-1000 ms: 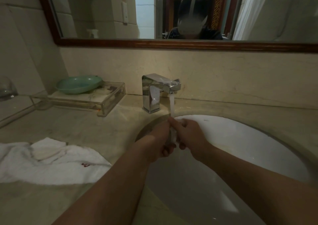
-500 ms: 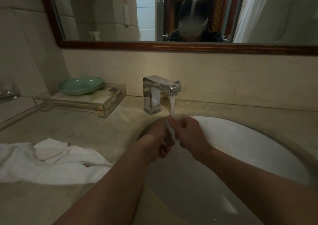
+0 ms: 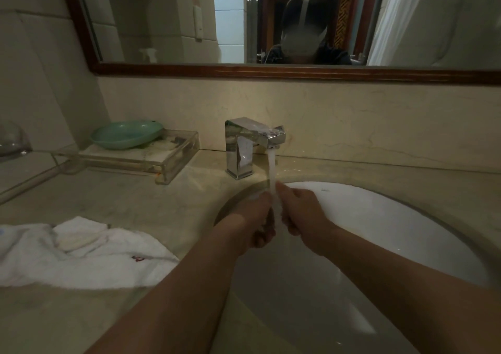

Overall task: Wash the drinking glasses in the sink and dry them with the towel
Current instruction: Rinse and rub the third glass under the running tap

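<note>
A square, mirror-bright chrome tap point(image 3: 242, 147) is pouring a white stream of water point(image 3: 272, 168) into a smooth, round white sink point(image 3: 385, 218) that is sitting in a pale, veined stone counter point(image 3: 135, 199). Two bare forearms are reaching in from the bottom edge, and the left hand point(image 3: 253, 218) and right hand point(image 3: 301, 210) are meeting right under the stream, over the back of the sink. Both sets of fingers are curling inward toward each other, gripping a clear drinking glass point(image 3: 253, 196) between them. Only a faint pale arc of it is showing, across the left knuckles. The rest is hiding behind the fingers and the falling water, so its long axis and the way its mouth is facing cannot be told. A soft, rumpled white towel point(image 3: 81, 258) with a small red mark is lying on the counter to the left of the sink, well apart from the hands. Farther back, a shallow oval green dish point(image 3: 126, 134) is resting on a clear plastic tray point(image 3: 168, 161). At the far left edge, a second glass point(image 3: 12, 139), rounded and see-through, is standing on a clear shelf point(image 3: 27, 172). A mirror with a dark wooden frame point(image 3: 271, 71) is hanging above.
</note>
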A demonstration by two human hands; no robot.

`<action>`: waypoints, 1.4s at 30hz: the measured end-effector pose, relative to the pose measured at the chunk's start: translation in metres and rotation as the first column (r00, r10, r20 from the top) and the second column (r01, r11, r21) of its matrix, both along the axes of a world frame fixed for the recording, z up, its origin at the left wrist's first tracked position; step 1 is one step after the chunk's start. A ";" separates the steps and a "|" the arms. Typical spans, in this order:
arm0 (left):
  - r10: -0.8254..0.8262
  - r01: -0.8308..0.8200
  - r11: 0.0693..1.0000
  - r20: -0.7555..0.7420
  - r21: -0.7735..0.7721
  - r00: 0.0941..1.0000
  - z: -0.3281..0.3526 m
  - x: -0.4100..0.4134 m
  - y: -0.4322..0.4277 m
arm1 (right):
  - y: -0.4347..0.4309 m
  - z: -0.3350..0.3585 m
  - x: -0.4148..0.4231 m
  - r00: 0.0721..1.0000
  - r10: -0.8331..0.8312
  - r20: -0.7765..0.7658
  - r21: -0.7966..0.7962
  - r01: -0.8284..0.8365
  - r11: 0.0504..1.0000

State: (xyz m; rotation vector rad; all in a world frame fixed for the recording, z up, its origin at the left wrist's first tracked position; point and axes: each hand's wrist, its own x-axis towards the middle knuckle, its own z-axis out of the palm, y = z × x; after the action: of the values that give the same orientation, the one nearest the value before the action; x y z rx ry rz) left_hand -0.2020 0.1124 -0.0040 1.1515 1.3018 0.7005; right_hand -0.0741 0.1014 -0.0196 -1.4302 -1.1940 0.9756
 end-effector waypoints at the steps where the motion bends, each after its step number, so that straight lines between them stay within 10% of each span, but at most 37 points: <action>1: 0.006 -0.005 1.000 -0.037 0.004 0.999 0.001 0.000 -0.002 | 0.002 -0.001 0.000 0.998 -0.062 -0.003 -0.022 0.062 0.998; 12: 0.072 -0.069 0.996 -0.058 0.048 0.996 0.003 0.001 -0.001 | 0.023 0.007 0.018 0.797 -0.357 0.487 0.378 0.176 0.909; 18: 0.142 -0.145 0.989 0.075 0.033 0.987 0.012 0.003 -0.004 | 0.033 0.040 0.008 0.991 -0.049 0.123 0.301 0.010 0.953; 32: 0.175 -0.184 0.976 0.086 0.113 0.981 0.015 0.003 -0.003 | 0.041 0.054 0.007 0.955 0.205 -0.213 0.284 -0.140 0.949; 38: 0.004 0.048 0.946 -0.161 0.322 0.987 0.014 0.001 -0.008 | 0.001 0.053 0.021 0.996 0.081 -0.038 0.019 -0.080 0.997; 42: 0.054 0.379 0.692 -0.568 0.614 0.821 0.016 0.005 -0.021 | -0.046 0.040 0.046 0.983 0.017 -0.184 -0.242 -0.062 0.968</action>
State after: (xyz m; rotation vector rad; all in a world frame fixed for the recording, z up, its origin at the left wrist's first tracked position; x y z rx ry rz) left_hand -0.1968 0.0916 0.0124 2.2281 1.3918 0.7866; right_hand -0.0277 0.0558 0.0202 -1.4776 -0.9971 1.2902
